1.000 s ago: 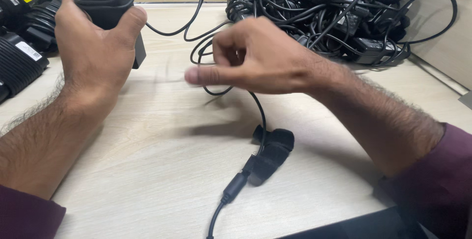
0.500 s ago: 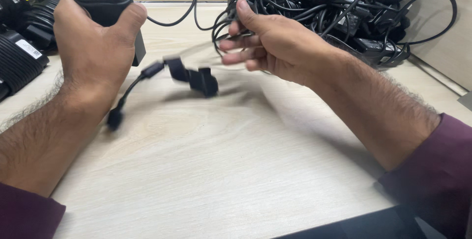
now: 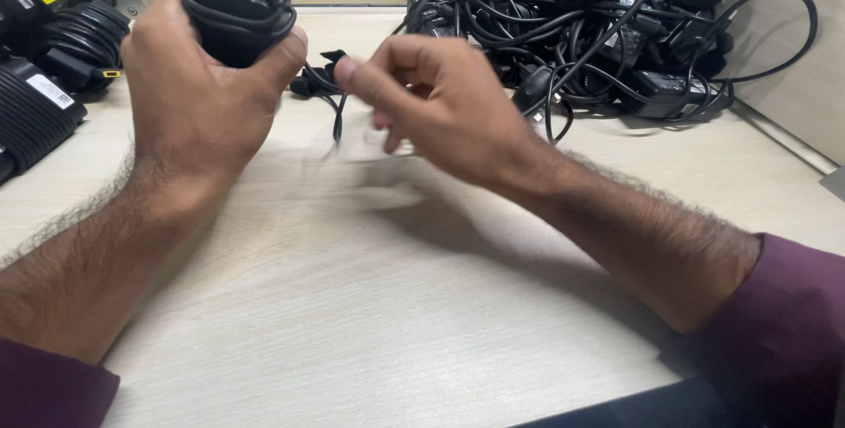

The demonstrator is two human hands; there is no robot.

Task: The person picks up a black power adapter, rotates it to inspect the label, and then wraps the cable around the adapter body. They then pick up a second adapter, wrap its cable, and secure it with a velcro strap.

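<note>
— While both forearms reach in from the bottom corners, what takes up most of the frame?

— Mostly the pale wood-grain table (image 3: pixel 370 322); it fills the whole lower half. Next in size is the heap of tangled black chargers and cords (image 3: pixel 616 32) piled at the upper right, against the wall.

— And on the other side?

— At the upper left edge lie a few more black adapters (image 3: pixel 44 84), side by side, one with its cord wound beside it. They sit well apart from the hands.

— What are the hands doing?

— The left hand (image 3: pixel 198 102), upper left of centre, is raised off the table and closed firmly around a black power adapter (image 3: pixel 233 14), which has cord wrapped around its body. The fingers curl over the far side and the thumb presses across the front, so only the top of the brick shows above the hand.

— The other one?

— The right hand (image 3: pixel 440 107) sits at upper centre, just beside the left. Its fingers are bent in loosely, with the thumb and forefinger pointing left, pinching the thin black cable (image 3: pixel 330 98) that runs from the adapter. The hand is blurred, so I can't tell how tight that pinch is.

— Where does that cable go?

— A short length hangs down between the two hands, above the table; its bulkier end (image 3: pixel 308 84) sits just beside the left thumb.
</note>
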